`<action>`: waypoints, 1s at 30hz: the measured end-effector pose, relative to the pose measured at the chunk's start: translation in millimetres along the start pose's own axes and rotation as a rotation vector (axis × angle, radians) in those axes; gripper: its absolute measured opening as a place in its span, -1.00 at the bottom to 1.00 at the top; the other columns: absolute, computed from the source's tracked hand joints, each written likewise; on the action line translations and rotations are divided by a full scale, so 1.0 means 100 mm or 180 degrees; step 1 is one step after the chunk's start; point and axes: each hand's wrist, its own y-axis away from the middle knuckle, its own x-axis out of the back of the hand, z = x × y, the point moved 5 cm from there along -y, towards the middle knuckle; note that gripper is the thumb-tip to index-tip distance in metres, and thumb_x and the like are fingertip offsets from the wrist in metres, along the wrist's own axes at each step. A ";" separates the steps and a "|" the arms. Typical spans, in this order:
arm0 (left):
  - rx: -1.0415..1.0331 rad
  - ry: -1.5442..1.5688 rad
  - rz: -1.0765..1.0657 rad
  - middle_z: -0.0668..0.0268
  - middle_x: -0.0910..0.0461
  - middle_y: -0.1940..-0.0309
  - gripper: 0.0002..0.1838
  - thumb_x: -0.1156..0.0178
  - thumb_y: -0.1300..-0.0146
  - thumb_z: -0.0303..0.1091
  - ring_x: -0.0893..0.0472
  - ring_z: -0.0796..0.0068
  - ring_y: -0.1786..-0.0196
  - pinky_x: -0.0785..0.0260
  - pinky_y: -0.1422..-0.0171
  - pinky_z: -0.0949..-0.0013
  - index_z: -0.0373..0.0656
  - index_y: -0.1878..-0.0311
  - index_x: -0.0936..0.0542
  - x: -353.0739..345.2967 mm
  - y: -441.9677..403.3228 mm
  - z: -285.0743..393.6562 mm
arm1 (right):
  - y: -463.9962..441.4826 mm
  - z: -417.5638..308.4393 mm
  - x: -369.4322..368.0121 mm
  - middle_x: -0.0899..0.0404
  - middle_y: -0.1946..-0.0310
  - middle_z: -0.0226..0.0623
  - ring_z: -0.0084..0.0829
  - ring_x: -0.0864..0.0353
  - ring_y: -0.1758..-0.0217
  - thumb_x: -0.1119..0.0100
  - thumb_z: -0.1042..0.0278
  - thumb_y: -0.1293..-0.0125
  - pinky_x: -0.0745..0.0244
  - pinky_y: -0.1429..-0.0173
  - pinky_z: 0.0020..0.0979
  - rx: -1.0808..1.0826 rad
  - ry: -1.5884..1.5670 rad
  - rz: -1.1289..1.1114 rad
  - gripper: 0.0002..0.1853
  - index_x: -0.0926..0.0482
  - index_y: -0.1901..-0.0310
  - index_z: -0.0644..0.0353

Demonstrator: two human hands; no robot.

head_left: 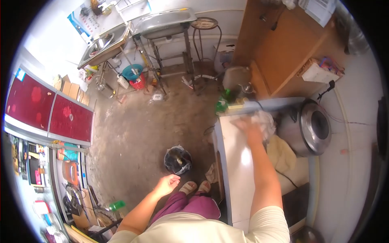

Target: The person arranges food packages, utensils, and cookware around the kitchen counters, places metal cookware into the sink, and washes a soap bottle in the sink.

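Note:
My right hand [248, 126] is stretched out over the far part of the white tabletop [237, 178], beside a crumpled pale cloth or bag [264, 123]. Motion smears its fingers, so I cannot tell whether it grips anything. My left hand [168, 184] hangs above the floor with its fingers curled together, and what they hold, if anything, is too small to name. Just beyond that hand, a bin [177, 160] lined with a dark bag stands on the floor. A beige cloth [280, 154] lies right of my right forearm, near a large silver cooker [310, 127].
Metal sinks [164, 22] and a round stool [204, 23] stand along the far wall. At the left is a dark red cabinet [30, 101] above cluttered shelves. Green bottles [222, 103] are beyond the table's far corner. A blue basin [132, 72] sits near the sinks.

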 end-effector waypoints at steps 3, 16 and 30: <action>-0.0073 0.0097 0.0080 0.23 -0.61 0.24 -0.75 -0.10 -0.20 -0.49 -0.57 0.56 0.24 -0.43 0.11 0.47 -0.26 0.04 -0.51 0.02 0.01 -0.04 | 0.12 -0.44 0.54 -0.36 -0.12 -0.21 -0.03 -0.02 -0.38 -0.24 0.24 0.04 0.23 -0.24 0.45 0.0072 0.0179 0.0200 -0.62 -0.58 0.08 -0.11; -0.0478 -0.1032 -0.0018 0.13 -0.62 0.29 -0.71 -0.16 -0.09 -0.27 -0.61 0.15 0.18 -0.45 0.07 0.22 -0.15 0.12 -0.56 1.07 0.13 -0.59 | 1.21 -3.34 0.41 -0.61 0.28 -0.30 -0.26 -0.53 0.06 -0.23 0.05 0.00 -0.08 -0.25 0.20 0.1117 -0.0374 -0.1129 -0.73 -0.61 0.27 -0.06; 0.0464 -0.2158 -0.1301 0.13 -0.57 0.09 -0.55 -0.11 -0.18 -0.01 -0.54 0.15 -0.01 -0.37 -0.05 0.15 -0.10 -0.02 -0.53 3.26 0.72 -2.55 | 1.11 -6.42 0.17 -0.61 0.29 -0.17 -0.19 -0.60 0.19 -0.16 0.28 -0.08 -0.48 0.09 -0.27 0.1946 -0.1252 -0.1956 -0.72 -0.57 0.16 0.14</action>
